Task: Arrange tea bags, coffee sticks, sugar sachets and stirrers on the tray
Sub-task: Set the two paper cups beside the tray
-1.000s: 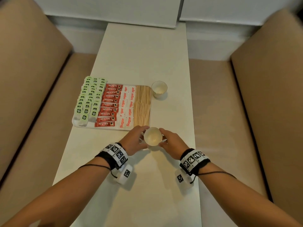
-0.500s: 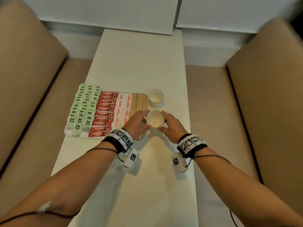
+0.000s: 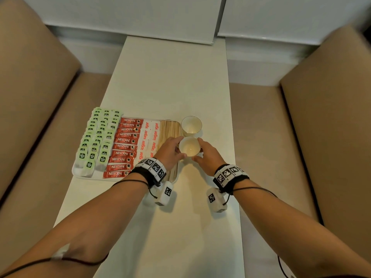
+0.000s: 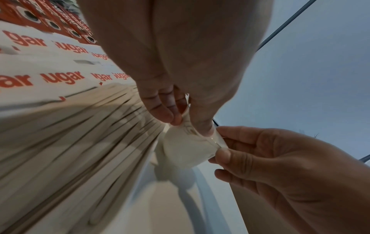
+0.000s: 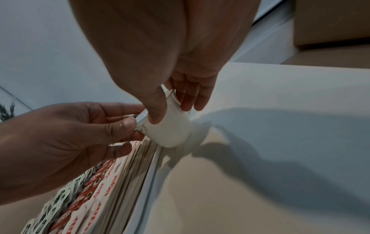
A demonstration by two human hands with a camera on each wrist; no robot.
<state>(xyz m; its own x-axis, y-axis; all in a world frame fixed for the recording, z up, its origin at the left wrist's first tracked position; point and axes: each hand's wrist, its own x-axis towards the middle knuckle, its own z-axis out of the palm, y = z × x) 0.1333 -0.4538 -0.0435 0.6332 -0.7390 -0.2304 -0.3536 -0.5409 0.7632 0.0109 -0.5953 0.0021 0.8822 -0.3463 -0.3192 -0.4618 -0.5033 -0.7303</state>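
The tray [image 3: 79,174] on the table [image 3: 170,81] looks fully stocked; green tea bags [image 3: 98,137] fill its left side, red coffee sticks [image 3: 125,146] come next, then white sugar sachets [image 3: 149,137], then wooden stirrers [image 3: 169,127] along the right edge; no loose packet shows on the table, so the arranging itself seems done and only the cups appear to be left.

Both hands hold one small white cup [image 3: 189,147] by its rim, just beside the tray's right edge; the left hand [image 3: 170,152] pinches the rim between thumb and curled fingers, and the right hand [image 3: 208,157] pinches the opposite side the same way; a second cup [image 3: 191,125] stands just behind, the two nearly touching.

The head view gives the whole layout and the spacing of the cups, but cannot tell whether the held cup rests on the table. The right wrist view shows its base over the table beside the tray rim, shadow beneath it, seemingly just above the surface; it also shows the right fingers [image 5: 188,98] lying loosely down the cup's far side. The left wrist view shows the left thumb and fingertip clamped on the rim, with sachets and stirrers blurred below.
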